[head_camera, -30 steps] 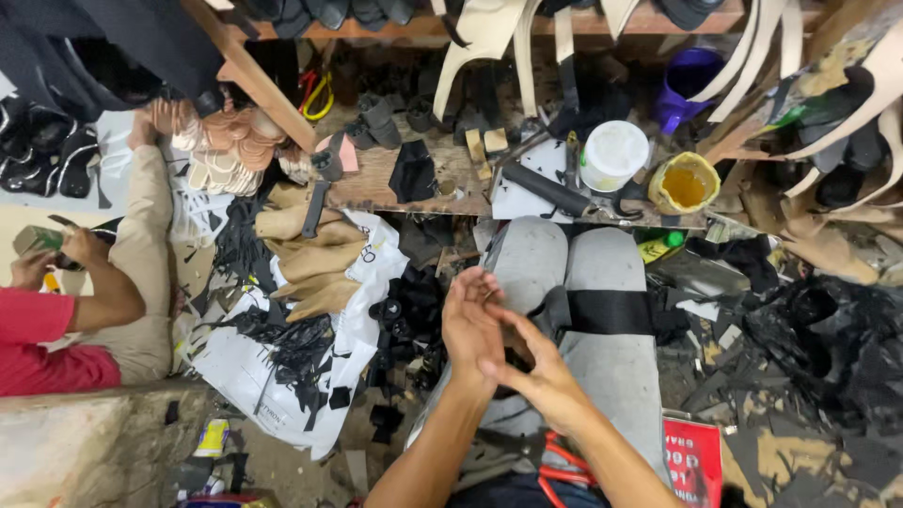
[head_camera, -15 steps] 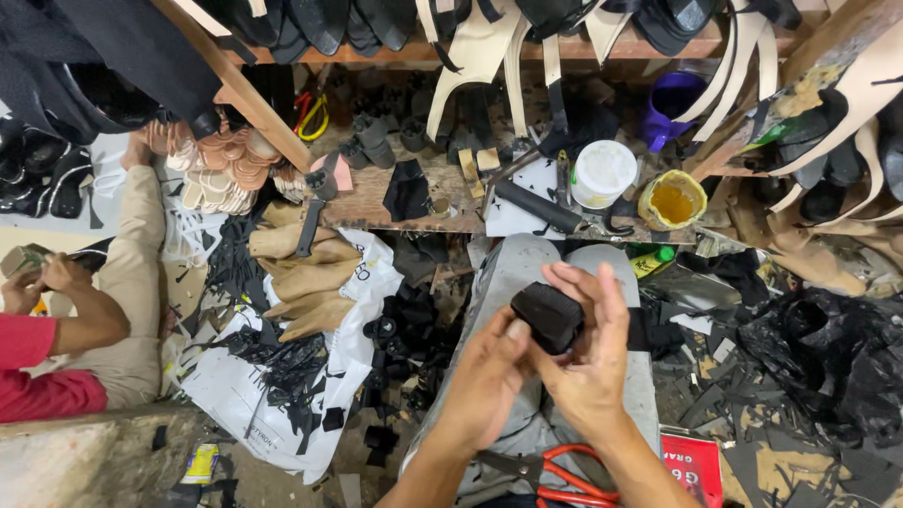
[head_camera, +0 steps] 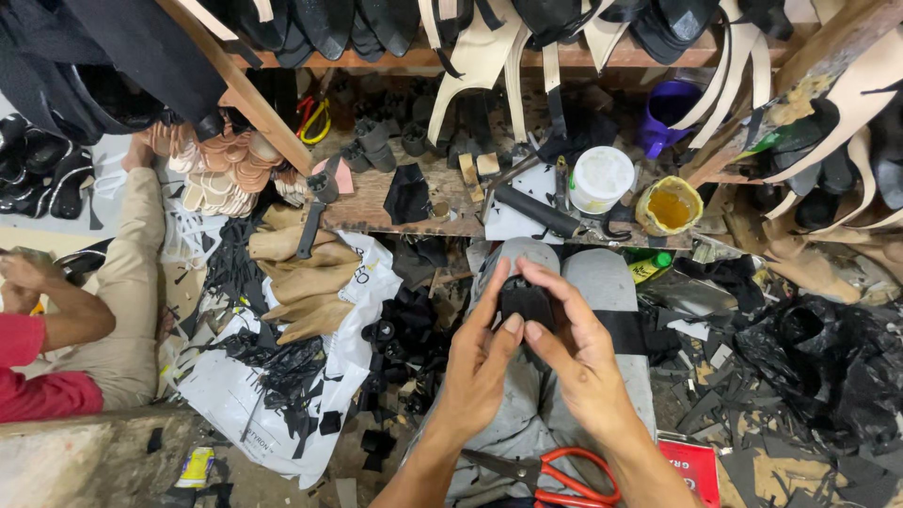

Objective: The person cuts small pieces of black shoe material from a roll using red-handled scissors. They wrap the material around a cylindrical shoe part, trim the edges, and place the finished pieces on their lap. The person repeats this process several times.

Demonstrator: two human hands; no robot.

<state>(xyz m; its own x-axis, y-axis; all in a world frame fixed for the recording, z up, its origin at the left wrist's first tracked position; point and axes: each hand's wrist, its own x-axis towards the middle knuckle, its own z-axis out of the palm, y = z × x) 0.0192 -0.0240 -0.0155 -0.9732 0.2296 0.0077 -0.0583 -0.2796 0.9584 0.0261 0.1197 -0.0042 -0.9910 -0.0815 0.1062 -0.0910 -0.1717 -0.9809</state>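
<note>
Both hands meet over the person's lap: the left hand (head_camera: pixel 475 372) and right hand (head_camera: pixel 578 353) pinch a small black leather piece (head_camera: pixel 525 301) between thumbs and fingers, with the thumbs pressed together on its near edge. Red-handled scissors (head_camera: pixel 564 475) lie at 6 o'clock on the thigh. The piece could likely slip and drop among the black scraps (head_camera: pixel 404 339) at 9 o'clock if the pinch loosens.

A white tub (head_camera: pixel 601 178) and a yellow glue pot (head_camera: pixel 669 206) stand on a cluttered wooden shelf (head_camera: pixel 369 204). Red-handled scissors (head_camera: pixel 555 473) lie below; black scraps litter a white sheet (head_camera: pixel 226 395) beside tan leather pieces (head_camera: pixel 306 282). A co-worker in a red sleeve (head_camera: pixel 38 376) sits at left.
</note>
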